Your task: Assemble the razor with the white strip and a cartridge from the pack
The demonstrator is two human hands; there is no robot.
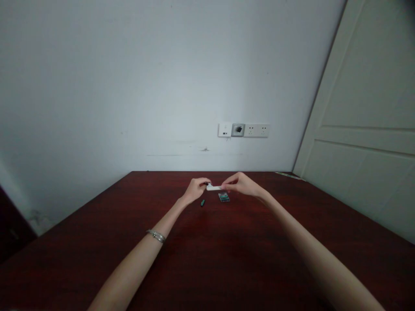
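Observation:
Over the far middle of the table, a slim white handle (214,188), widening at its left end like a razor handle, lies sideways between my hands. My left hand (196,188) is closed, its fingers pinching the wider end, where a small dark bit shows. The other end is pinched between thumb and fingers of my right hand (239,185). Just below the handle sits a small clear case (223,197) with green pieces inside. A small green and dark piece (202,202) lies on the table below my left hand. Its exact kind is too small to tell.
The dark red-brown wooden table (214,255) reaches back to a pale wall (162,86). Wall sockets (256,130) are set above its far edge. A light panelled door (366,129) stands at the right. A metal bracelet (156,235) circles my left wrist.

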